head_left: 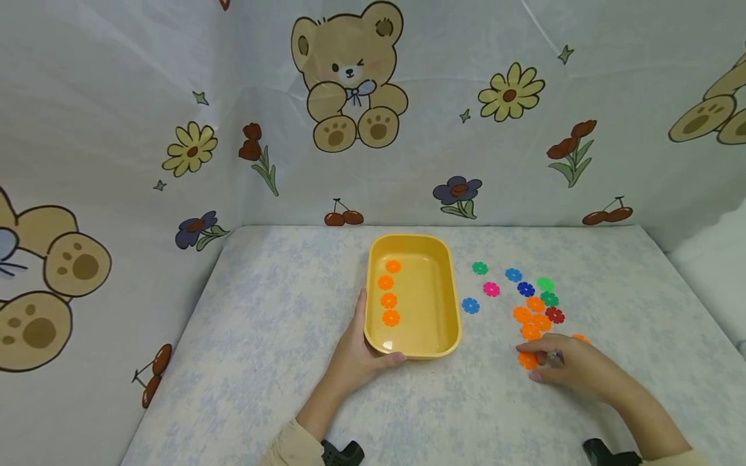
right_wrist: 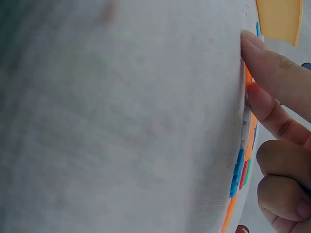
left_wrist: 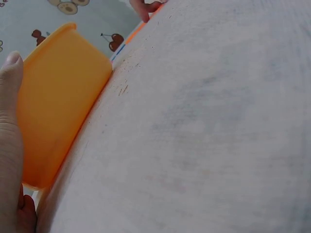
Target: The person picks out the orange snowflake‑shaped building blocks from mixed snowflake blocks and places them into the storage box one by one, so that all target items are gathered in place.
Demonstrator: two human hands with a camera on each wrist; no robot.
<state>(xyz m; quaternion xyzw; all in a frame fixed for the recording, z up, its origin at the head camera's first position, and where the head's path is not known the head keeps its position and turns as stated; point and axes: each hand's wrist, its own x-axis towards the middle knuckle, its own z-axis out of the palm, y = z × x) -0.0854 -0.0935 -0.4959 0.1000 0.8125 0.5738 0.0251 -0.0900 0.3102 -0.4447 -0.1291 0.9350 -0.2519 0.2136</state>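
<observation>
My left hand [head_left: 358, 356] grips the near left corner of a yellow plastic tray [head_left: 434, 304], thumb along the near wall and fingers along the left side. Four-sided and rounded, the tray [left_wrist: 63, 102] stands on the table. Inside it, several orange snowflake discs [head_left: 388, 300] lie in a column along the left. Over to the right, my right hand [head_left: 583, 366] pinches at an orange snowflake disc [head_left: 528, 361], with index fingertip and thumb at opposite edges. Under that palm a small greyish piece [head_left: 555, 358] shows partly. The right wrist view shows the thumb and index fingertips [right_wrist: 255, 90] low at the tabletop.
Loose orange discs [head_left: 535, 304] cluster just beyond the right hand, with a red disc [head_left: 555, 315] and green discs [head_left: 549, 299] beside them. Blue discs [head_left: 471, 305] and a pink disc [head_left: 491, 289] lie between cluster and tray. A printed cloth [head_left: 419, 129] hangs behind the table.
</observation>
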